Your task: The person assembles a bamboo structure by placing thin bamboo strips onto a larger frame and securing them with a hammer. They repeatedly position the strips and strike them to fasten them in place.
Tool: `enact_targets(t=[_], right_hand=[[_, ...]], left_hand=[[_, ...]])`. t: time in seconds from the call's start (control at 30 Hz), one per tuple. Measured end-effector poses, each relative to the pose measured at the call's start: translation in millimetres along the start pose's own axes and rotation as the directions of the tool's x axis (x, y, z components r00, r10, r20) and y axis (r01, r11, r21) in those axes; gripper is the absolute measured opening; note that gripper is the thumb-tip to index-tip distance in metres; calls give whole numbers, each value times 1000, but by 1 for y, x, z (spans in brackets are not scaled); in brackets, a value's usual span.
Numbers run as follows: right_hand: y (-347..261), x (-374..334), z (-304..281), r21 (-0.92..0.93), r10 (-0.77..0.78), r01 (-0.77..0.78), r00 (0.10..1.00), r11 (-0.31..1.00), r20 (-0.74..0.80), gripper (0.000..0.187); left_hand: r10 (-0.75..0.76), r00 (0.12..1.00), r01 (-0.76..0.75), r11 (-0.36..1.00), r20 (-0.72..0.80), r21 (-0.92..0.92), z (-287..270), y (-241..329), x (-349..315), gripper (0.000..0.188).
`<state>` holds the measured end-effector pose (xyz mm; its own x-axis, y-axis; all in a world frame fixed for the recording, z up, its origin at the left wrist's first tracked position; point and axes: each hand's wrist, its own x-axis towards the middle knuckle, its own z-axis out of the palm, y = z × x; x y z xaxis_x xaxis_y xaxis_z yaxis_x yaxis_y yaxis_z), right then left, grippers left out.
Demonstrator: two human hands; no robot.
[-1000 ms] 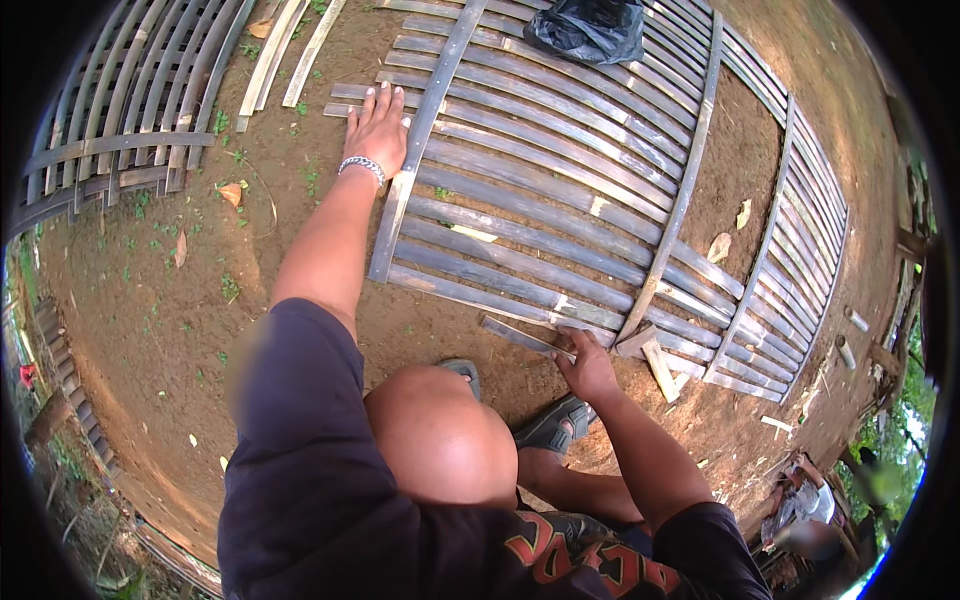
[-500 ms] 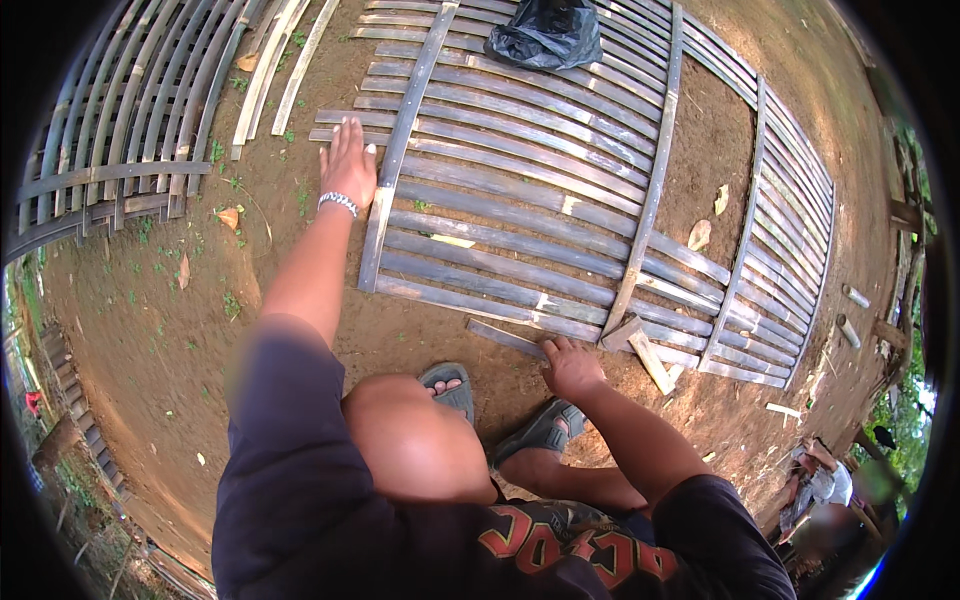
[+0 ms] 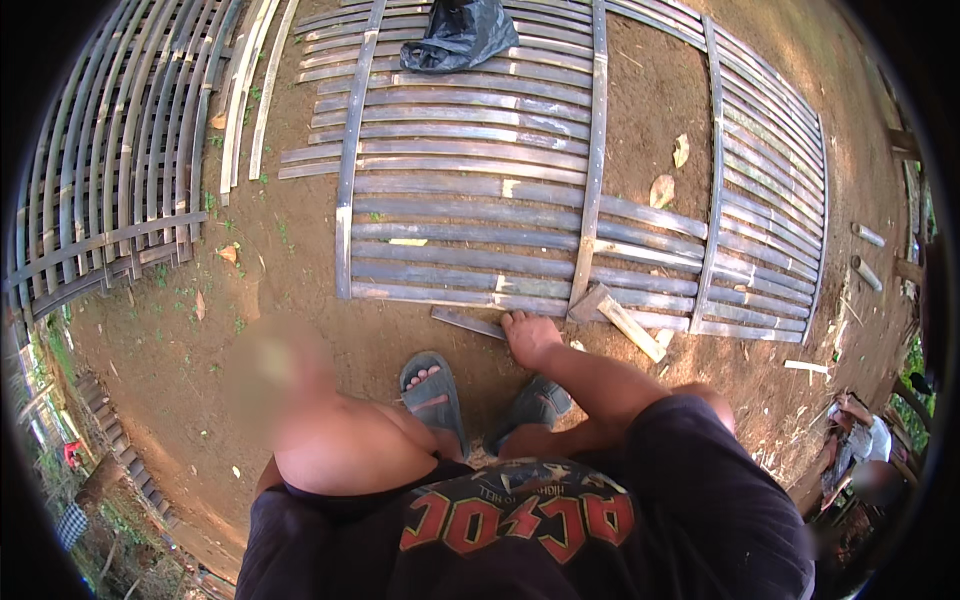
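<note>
My right hand (image 3: 532, 340) is low over the dirt at the near edge of a slatted bamboo panel (image 3: 470, 198). Its fingers are closed on the right end of a short dark bamboo strip (image 3: 466, 322), which lies just outside the panel's lowest slat. To the right of that hand, a hatchet-like tool with a dark flat head (image 3: 587, 304) and pale wooden handle (image 3: 636, 333) rests at the foot of an upright crosspiece. My left hand does not show; my bent left knee and a blurred patch fill that side.
A black plastic bag (image 3: 460, 38) sits on the panel's far part. Another bamboo panel (image 3: 110, 150) and loose strips (image 3: 250, 100) lie to the left. Cut bamboo pieces (image 3: 866, 273) are on the right. My sandalled feet (image 3: 437, 400) stand before the panel; a person (image 3: 858, 440) is at the far right.
My left hand has come off the panel's left crosspiece and out of sight. My right hand stays by the short bamboo strip. The whole view has shifted with my head.
</note>
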<state>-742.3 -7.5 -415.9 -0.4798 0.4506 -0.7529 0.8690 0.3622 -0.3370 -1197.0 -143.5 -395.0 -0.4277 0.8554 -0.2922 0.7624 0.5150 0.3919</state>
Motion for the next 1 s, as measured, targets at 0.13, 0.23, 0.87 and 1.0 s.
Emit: enact_targets(t=[0.13, 0.23, 0.87, 1.0], right_hand=[[2, 17, -42, -23, -190, 203, 944, 979, 272, 44], [38, 60, -56, -145, -372, 478, 811, 866, 451, 37], [214, -198, 54, 45, 387, -579, 599, 814, 701, 32], [188, -199, 30, 56, 639, -741, 613, 669, 465, 40]], left_hand=[[-273, 951, 265, 962, 149, 69, -52, -12, -71, 59], [-369, 886, 348, 929, 281, 122, -64, 7, -99, 61], [-91, 792, -173, 915, 604, 364, -139, 93, 215, 74], [467, 739, -602, 781, 487, 165, -66, 191, 365, 48]])
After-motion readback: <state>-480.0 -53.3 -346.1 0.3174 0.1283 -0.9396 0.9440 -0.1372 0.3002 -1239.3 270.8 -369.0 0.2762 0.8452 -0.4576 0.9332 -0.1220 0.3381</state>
